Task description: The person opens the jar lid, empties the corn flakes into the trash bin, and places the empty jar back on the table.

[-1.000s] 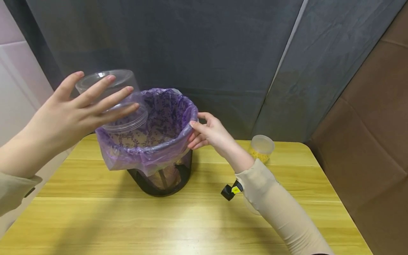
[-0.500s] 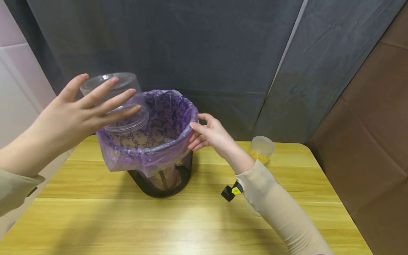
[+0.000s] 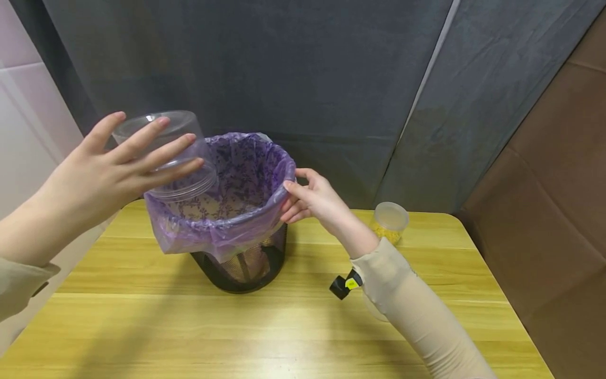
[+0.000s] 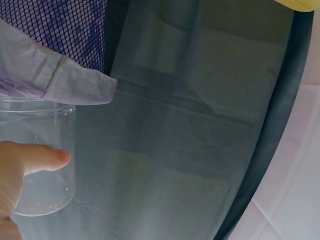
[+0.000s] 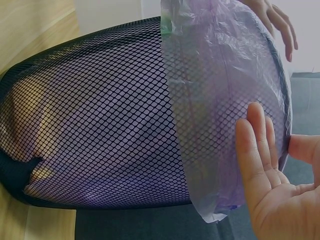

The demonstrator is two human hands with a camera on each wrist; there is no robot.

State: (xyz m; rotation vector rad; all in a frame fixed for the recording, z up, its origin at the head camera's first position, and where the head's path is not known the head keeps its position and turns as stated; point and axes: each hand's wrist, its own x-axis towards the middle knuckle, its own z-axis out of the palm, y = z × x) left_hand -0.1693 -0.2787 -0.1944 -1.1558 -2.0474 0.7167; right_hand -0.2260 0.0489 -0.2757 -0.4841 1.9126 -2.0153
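Observation:
My left hand (image 3: 111, 166) grips a clear plastic jar (image 3: 187, 185), turned upside down over the left side of a bin. Its fingers spread over the near side of the jar. In the left wrist view the thumb lies along the jar wall (image 4: 50, 187), and a few tiny crumbs cling near its base. The black mesh bin (image 3: 248, 271) wears a purple patterned bin liner (image 3: 222, 239) folded down over its rim. At the rim's right side my right hand (image 3: 310, 197) pinches liner and edge, thumb on top, fingers against the outside, as the right wrist view shows.
A small clear tub (image 3: 390, 221) with yellow bits inside stands at the back right of the wooden table (image 3: 265, 337). A clear round edge (image 3: 374, 310) peeks out beneath the right sleeve. Grey cloth (image 3: 293, 79) hangs behind the table, a brown panel (image 3: 558, 221) on the right.
The left hand and the jar have dipped slightly, shifting a little right and then back left over the bin. The right hand keeps its place on the rim.

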